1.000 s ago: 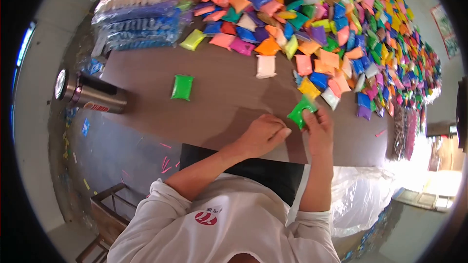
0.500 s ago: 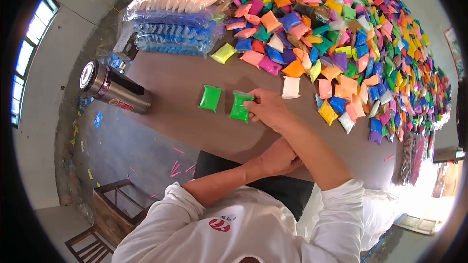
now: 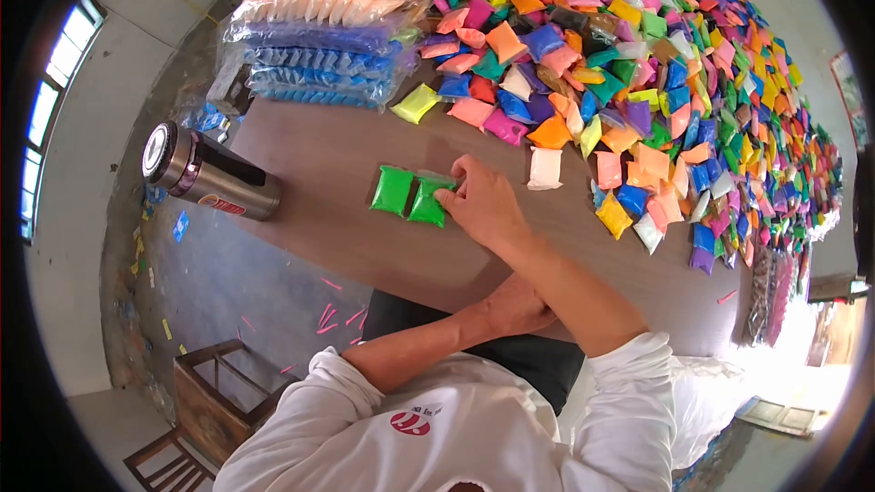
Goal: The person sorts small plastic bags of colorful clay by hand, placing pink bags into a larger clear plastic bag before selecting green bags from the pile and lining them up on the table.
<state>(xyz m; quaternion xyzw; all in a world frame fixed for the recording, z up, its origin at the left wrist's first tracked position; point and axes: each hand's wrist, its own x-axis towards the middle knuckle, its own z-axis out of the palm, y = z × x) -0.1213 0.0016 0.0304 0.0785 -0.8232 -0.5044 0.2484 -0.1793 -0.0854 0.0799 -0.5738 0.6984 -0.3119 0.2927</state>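
Observation:
Two small bright green packets lie side by side on the brown table. The left green packet (image 3: 393, 189) lies flat with no hand on it. Beside it is the right green packet (image 3: 427, 204), its clear top edge pinched between the thumb and fingers of my right hand (image 3: 486, 205). The two packets sit close together, edges nearly touching. My left hand (image 3: 521, 303) rests near the table's front edge, beneath my right forearm. Its fingers are hidden there, so I cannot see whether it holds anything.
A large heap of coloured packets (image 3: 629, 82) covers the table's back and right. Bagged rows of packets (image 3: 319, 46) stand at the back left. A steel flask (image 3: 219, 178) is at the left edge. A pale pink packet (image 3: 545, 169) lies apart, right of my hand.
My right hand has moved left, bringing the right green packet up beside the left one and narrowing the gap. My left hand has stayed about where it was.

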